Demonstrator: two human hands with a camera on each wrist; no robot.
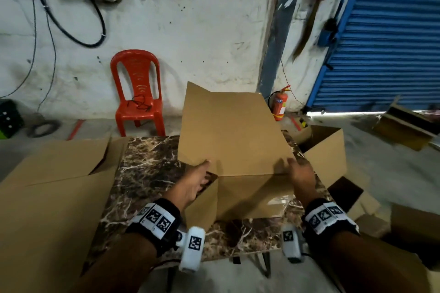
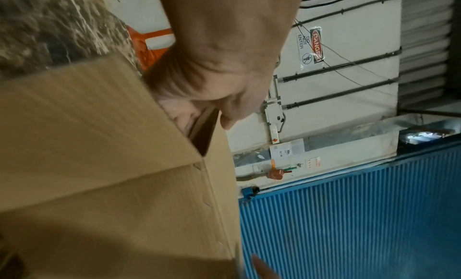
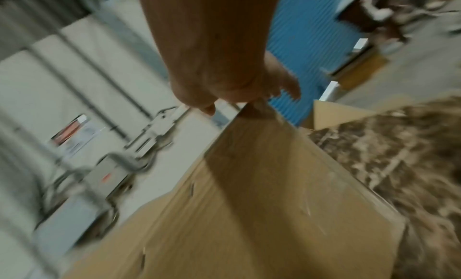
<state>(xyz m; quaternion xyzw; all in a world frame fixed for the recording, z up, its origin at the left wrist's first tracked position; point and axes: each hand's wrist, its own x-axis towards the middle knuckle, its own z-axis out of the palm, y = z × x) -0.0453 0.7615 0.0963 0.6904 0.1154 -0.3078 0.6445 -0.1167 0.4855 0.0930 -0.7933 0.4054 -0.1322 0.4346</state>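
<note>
A brown cardboard box [image 1: 238, 140], partly unfolded, lies on the dark marble table [image 1: 147, 173] with its large far panel standing up and a near panel bent toward me. My left hand [image 1: 197, 178] grips its left edge at the fold, thumb on top and fingers underneath. In the left wrist view the left hand [image 2: 219, 82] pinches the edge of the box [image 2: 99, 165]. My right hand [image 1: 301, 172] holds the right edge at the same fold. The blurred right wrist view shows the right hand [image 3: 232, 82] with thumb and fingers on either side of the box [image 3: 249, 204] edge.
A big flat carton [image 1: 59, 185] overhangs the table's left side. An open carton [image 1: 328, 154] stands at the right, with more cartons [image 1: 404, 131] on the floor. Behind the table are a red plastic chair [image 1: 138, 93], a fire extinguisher [image 1: 279, 104] and a blue shutter [image 1: 385, 31].
</note>
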